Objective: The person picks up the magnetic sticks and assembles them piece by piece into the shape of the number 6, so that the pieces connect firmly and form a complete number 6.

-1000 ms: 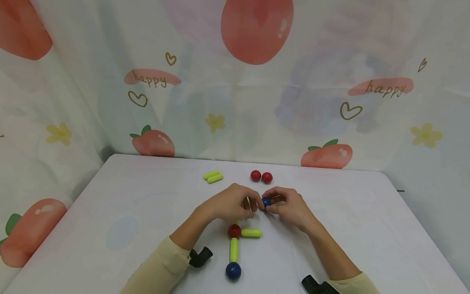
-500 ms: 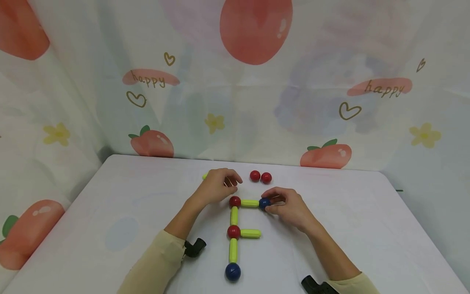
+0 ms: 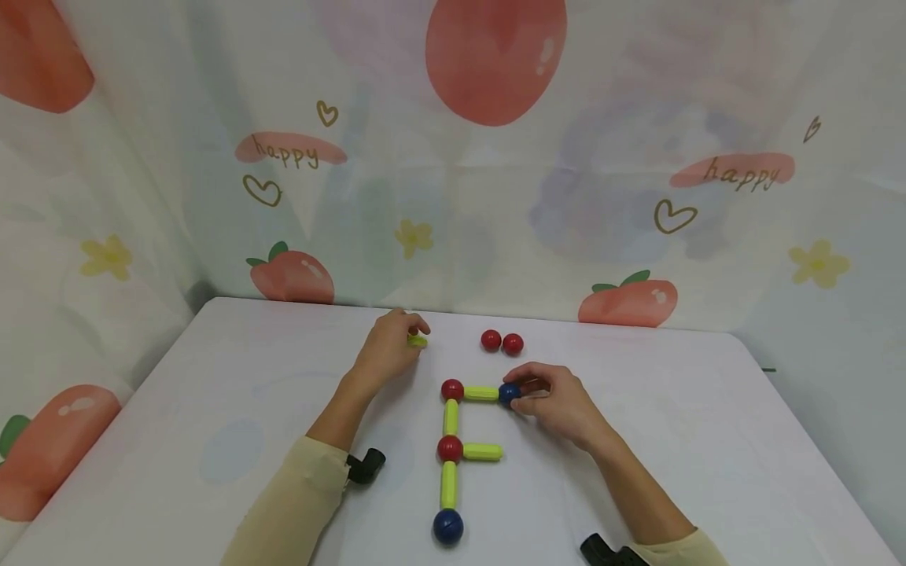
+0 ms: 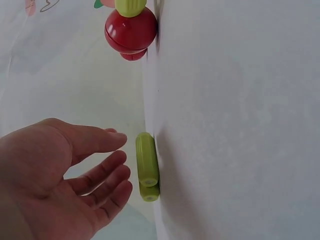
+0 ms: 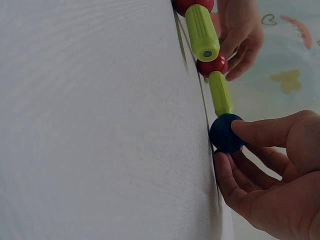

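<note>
My right hand holds a blue ball between thumb and fingers, at the end of a yellow-green rod. That rod joins a red ball at the figure's far corner. A second rod runs down to another red ball, which bears a side rod and a lower rod ending in a blue ball. At the far left, my left hand reaches beside two loose yellow-green rods, its fingers loosely bent and just apart from them.
Two loose red balls lie side by side near the back of the white table. A printed curtain hangs behind it. Black wrist camera mounts stick out from both sleeves.
My left hand has left the figure's top and moved back and left to the loose rods, uncovering the far red ball and rods. The right hand stays at the blue ball.
</note>
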A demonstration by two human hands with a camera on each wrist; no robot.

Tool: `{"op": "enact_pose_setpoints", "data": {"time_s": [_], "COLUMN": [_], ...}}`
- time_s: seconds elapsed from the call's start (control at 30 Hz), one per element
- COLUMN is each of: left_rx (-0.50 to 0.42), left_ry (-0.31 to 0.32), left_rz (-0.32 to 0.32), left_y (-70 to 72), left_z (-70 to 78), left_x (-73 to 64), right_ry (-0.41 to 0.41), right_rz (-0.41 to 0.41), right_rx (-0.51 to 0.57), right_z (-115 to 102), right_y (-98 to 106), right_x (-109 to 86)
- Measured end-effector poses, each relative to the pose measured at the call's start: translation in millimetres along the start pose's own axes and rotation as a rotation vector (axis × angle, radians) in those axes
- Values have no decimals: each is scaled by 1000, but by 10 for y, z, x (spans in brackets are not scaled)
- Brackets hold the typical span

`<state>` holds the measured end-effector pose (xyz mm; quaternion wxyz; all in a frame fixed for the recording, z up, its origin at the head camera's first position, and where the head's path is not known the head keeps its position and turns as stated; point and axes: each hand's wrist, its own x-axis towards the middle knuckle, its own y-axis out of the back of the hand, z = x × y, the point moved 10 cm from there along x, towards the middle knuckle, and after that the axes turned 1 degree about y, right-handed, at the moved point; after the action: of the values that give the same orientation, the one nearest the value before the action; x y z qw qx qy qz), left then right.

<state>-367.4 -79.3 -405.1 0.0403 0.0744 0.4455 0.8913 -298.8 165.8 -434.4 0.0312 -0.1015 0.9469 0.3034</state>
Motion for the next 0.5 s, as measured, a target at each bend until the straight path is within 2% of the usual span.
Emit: {"op": "enact_pose_setpoints", "data": {"time_s": [0.3,0.5], "left_rx": [88,87], "left_ry": [33,29], "left_rz": [-23,-34], "left_y": [-30,-44], "left_z": [-64,-89], "left_x": [30,39], "right_ry": [10,9], "right_rz": [-1,-5], "right_rx": [-6,-5], "right_z": [-13,-13], "right_y": [-4,-6], "right_x": [5,7]}}
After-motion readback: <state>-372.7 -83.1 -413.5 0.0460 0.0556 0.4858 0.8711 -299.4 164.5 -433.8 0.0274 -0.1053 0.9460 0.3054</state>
